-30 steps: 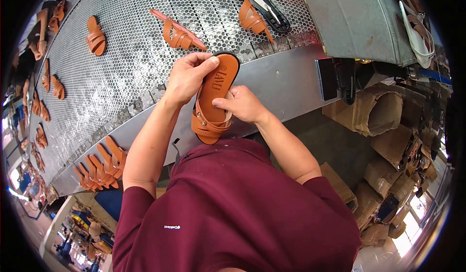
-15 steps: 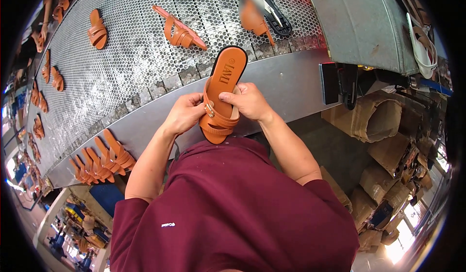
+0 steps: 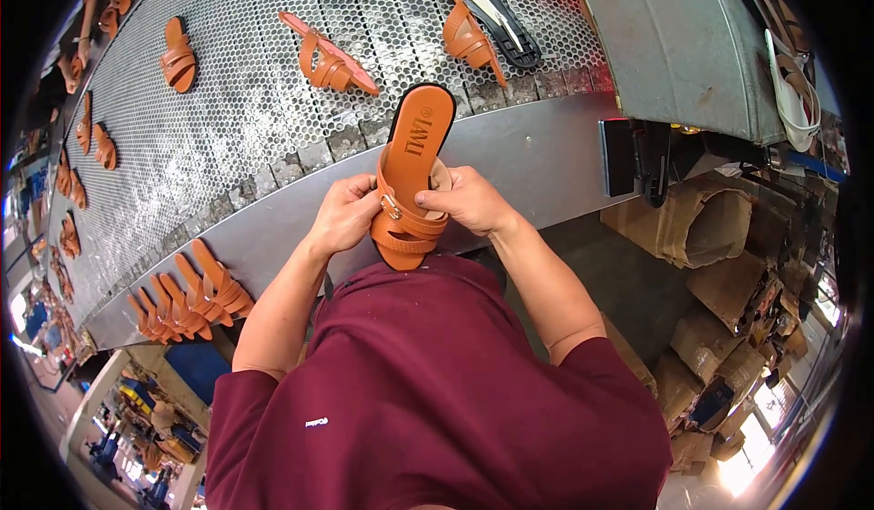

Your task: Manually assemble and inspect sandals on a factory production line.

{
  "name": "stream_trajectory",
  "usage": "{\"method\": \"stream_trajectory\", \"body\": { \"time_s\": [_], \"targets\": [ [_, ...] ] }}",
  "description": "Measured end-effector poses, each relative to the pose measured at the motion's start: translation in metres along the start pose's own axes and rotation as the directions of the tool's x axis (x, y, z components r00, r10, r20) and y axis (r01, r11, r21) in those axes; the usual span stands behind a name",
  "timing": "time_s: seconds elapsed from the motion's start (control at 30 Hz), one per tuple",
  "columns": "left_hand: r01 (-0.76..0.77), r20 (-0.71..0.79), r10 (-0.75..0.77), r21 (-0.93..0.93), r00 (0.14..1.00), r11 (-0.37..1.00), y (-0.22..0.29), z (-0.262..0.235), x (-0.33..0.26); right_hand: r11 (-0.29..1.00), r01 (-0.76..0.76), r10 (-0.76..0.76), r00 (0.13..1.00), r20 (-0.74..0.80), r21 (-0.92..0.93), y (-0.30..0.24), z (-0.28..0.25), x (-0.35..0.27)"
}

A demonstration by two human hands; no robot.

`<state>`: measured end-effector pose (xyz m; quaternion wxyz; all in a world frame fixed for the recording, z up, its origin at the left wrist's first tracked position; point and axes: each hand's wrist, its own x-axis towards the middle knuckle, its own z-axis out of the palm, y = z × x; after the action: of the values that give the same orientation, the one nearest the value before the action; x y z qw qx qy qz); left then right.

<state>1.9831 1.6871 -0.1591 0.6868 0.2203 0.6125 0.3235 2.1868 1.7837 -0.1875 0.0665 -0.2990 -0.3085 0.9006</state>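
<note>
Sandal in hands: one, brown (image 3: pixel 425 132), with a metal buckle (image 3: pixel 391 206) on its strap; held over the steel ledge (image 3: pixel 537 160) along the belt's near edge, heel pointing to the belt, toe by the wearer's waist
Left hand (image 3: pixel 346 214): fingers curled, nearly closed, thumb and fingertips pinching the left strap edge beside the buckle
Right hand (image 3: pixel 469 202): partly closed around the sandal's right side, thumb laid across the inside at the strap, the other fingers largely hidden
Arms: two, both bent at the elbow, forearms slanting inward to meet in front of the waist
Mesh belt (image 3: pixel 246 73), larger pieces: three brown sandal pieces; one (image 3: pixel 179 55) further left, one on its side (image 3: pixel 330 55) near the near edge, one (image 3: pixel 470 39) by the right end
Black sole (image 3: pixel 523 44): one, bearing a white strip, just beside that right-end piece
Belt's left end: several more sandals, too small to count surely
Ledge's left end: a row of sandals (image 3: pixel 215 282), six by count, leaning together
Ledge's right end: one dark flat device (image 3: pixel 617 157), near the grey-green hood (image 3: pixel 678 41)
</note>
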Motion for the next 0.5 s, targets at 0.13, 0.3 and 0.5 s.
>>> {"method": "stream_trajectory", "body": {
  "time_s": [0.13,0.3,0.5],
  "targets": [
    [-0.03,0.032,0.04,-0.276,0.999,0.961,-0.012,0.004,-0.005,0.997,0.067,-0.067,0.998,-0.02,0.03,0.001,-0.003,-0.002],
    [-0.009,0.143,0.043,-0.231,0.989,0.973,-0.025,0.029,-0.031,0.996,0.09,-0.089,0.995,-0.051,0.018,-0.006,-0.006,-0.004],
    [0.05,-0.029,-0.062,-0.306,0.998,0.951,-0.022,0.039,-0.008,0.996,0.065,-0.06,0.995,-0.085,0.055,0.0,-0.019,0.007]
  ]
}}
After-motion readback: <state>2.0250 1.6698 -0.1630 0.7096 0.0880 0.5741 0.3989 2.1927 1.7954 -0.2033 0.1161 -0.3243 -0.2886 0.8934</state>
